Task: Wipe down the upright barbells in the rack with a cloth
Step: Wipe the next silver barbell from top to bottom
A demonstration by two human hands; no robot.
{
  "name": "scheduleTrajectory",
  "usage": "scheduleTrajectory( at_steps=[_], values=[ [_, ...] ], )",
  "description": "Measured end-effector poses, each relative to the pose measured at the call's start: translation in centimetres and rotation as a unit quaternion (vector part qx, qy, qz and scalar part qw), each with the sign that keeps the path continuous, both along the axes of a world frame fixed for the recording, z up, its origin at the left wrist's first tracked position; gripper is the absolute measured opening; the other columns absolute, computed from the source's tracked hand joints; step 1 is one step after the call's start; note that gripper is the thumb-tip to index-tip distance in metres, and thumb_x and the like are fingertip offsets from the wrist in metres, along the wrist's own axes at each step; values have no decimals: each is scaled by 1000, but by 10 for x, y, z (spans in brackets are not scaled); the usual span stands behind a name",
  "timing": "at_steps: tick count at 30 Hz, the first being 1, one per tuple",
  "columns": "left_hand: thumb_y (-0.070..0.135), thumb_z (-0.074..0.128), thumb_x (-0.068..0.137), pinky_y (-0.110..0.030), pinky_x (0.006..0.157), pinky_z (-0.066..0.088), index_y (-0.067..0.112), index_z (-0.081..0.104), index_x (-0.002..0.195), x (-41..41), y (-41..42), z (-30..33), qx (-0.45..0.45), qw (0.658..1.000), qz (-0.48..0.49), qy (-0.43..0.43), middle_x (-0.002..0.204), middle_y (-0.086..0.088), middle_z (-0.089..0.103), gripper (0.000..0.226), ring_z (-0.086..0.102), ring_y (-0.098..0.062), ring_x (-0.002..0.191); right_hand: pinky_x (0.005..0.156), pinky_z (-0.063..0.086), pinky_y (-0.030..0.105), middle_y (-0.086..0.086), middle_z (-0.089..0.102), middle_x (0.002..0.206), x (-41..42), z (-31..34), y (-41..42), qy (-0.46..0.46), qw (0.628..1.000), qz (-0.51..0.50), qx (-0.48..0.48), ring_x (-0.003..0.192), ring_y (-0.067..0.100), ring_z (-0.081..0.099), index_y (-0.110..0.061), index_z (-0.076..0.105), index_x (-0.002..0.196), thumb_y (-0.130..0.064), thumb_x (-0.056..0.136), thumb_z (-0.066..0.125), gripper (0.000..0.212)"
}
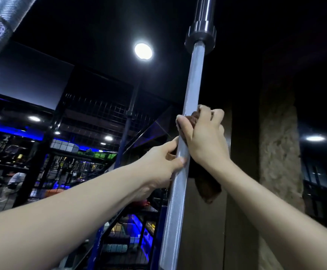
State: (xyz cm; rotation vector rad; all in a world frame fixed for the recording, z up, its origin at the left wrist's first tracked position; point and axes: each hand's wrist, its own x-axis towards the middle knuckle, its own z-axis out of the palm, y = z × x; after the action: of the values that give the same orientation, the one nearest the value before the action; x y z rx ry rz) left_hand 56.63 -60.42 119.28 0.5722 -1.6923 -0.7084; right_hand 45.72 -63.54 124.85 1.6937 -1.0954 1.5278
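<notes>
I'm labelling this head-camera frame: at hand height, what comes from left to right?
Left hand → upright barbell → right hand, wrapping the brown cloth → stone pillar.

We see a dark ceiling with a round lamp, black wire mesh, blue posts, and a stone pillar.

Barbell runs out of frame at top and bottom; its rack is not seen. Cloth is mostly covered by the right hand, only a hanging tail and a tuft showing. Left hand fingers wrap behind the shaft, tips hidden.
</notes>
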Motion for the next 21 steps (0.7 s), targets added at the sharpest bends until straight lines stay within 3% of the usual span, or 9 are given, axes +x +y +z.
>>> scheduleTrajectory(
  at_steps=[3,6,8,10,13,15,18,21],
  values=[
    [9,49,97,-35,77,53,43,49,117,-5,-1,2,7,1000,-6,27,76,-1,56,40,57,-15,71,84,37,42,12,26,141,7,46,3,-23,999,-38,-5,121,40,41,-12,33,138,-59,93,40,65],
    [9,50,97,-44,89,51,45,47,121,-3,-8,2,10,1000,18,22,82,-5,53,43,55,-18,77,78,32,39,13,25,142,15,75,-3,-35,999,-36,-1,121,40,40,-9,34,135,-56,93,43,64],
    [10,50,97,-44,91,50,40,48,130,-2,-10,1,13,999,29,15,88,-9,52,44,54,-20,83,79,37,41,14,25,141,18,66,-6,-45,998,-36,-17,120,41,40,-8,33,136,-56,93,44,66],
    [12,51,97,-37,84,51,38,45,136,-1,-8,1,13,1000,22,12,94,-10,58,47,56,-18,82,79,42,42,15,26,140,17,43,-2,-45,996,-63,-47,119,41,40,-6,27,141,-55,92,45,71],
    [17,54,95,-32,81,53,46,47,124,1,-2,0,20,1000,-18,13,104,-7,68,42,63,-11,84,80,43,41,14,25,138,10,-7,7,11,995,-88,-38,118,38,39,-9,21,145,-56,92,44,75],
    [17,54,95,-30,79,54,46,49,123,0,-1,0,26,999,-24,14,100,-2,67,40,63,-10,84,81,42,41,12,26,137,5,-12,12,28,995,-92,-16,119,37,40,-10,25,142,-56,92,42,71],
    [12,50,97,-27,69,54,40,46,135,-3,-3,2,37,999,0,21,85,0,57,47,57,-9,70,79,36,40,13,28,137,11,36,11,4,996,-90,5,119,39,41,-6,36,132,-56,94,41,63],
    [9,48,98,-34,74,54,38,46,136,-3,-5,3,37,999,16,18,80,0,49,48,53,-12,68,76,29,38,14,29,137,17,77,6,-21,997,-64,24,119,41,41,-4,38,130,-55,94,42,63]
  ],
)
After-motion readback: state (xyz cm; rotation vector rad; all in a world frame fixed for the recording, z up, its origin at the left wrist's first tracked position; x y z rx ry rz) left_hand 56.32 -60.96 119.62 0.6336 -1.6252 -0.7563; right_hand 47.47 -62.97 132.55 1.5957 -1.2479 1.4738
